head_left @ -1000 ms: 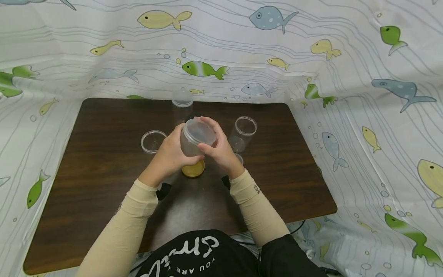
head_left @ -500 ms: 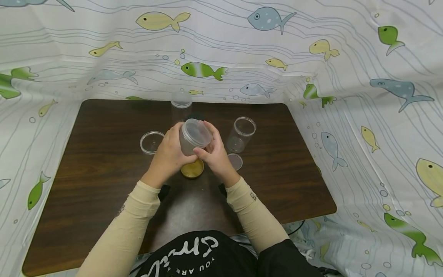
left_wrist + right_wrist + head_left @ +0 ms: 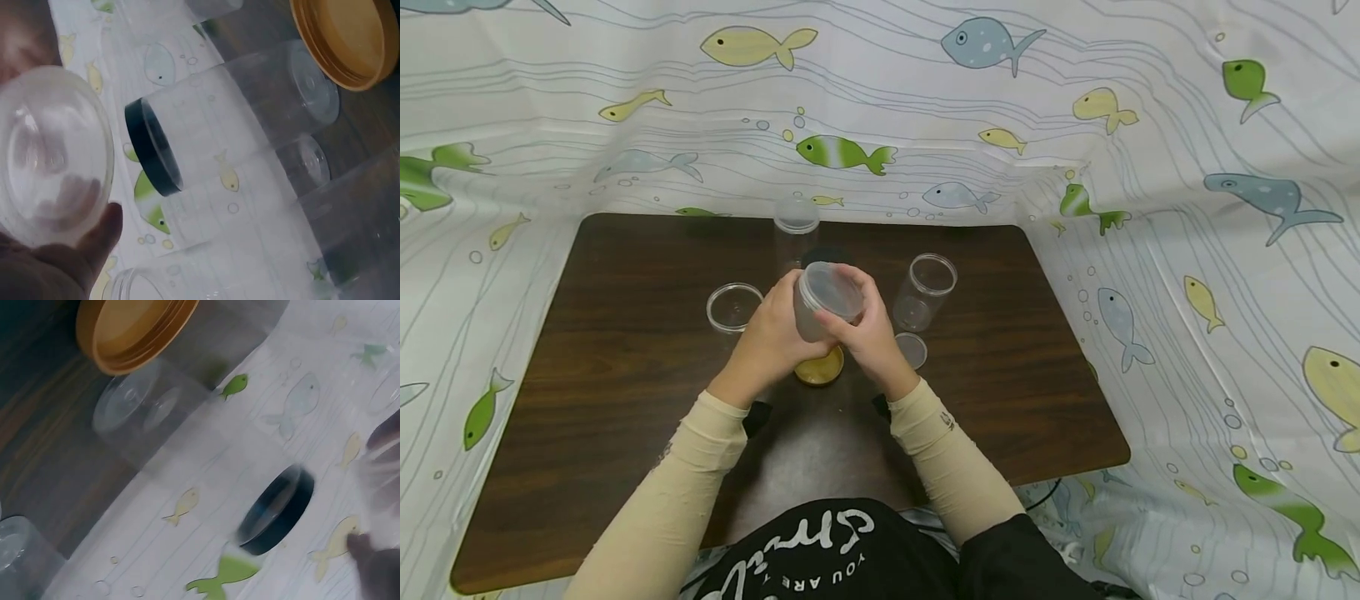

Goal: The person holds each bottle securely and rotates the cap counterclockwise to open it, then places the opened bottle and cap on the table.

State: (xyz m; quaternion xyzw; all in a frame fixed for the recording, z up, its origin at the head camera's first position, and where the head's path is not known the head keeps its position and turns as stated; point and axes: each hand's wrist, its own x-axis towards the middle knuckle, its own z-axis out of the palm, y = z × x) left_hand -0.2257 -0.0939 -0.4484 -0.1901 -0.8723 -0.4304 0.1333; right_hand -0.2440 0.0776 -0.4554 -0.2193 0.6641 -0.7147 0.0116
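In the head view, a clear plastic jar [image 3: 811, 321] with a frosted, translucent lid [image 3: 833, 287] is held between both hands above the middle of the table, its top tilted toward the right. The left hand [image 3: 767, 333] grips its left side. The right hand [image 3: 871, 333] holds the other side, thumb across the front below the lid. The jar's round base [image 3: 56, 156] shows in the left wrist view. An upturned gold lid [image 3: 820, 368] lies on the table below the hands. Behind them stands a clear jar with a dark lid [image 3: 150, 147], mostly hidden in the head view.
An open clear jar [image 3: 925, 293] stands to the right, with a translucent disc-shaped lid [image 3: 912, 350] lying in front of it. Another open jar [image 3: 733, 308] is on the left. A lidded clear jar [image 3: 796, 233] stands at the back of the brown table [image 3: 625, 417].
Both hands keep hold of the jar. The right hand and wrist have shifted slightly left, uncovering the translucent disc-shaped lid on the table.
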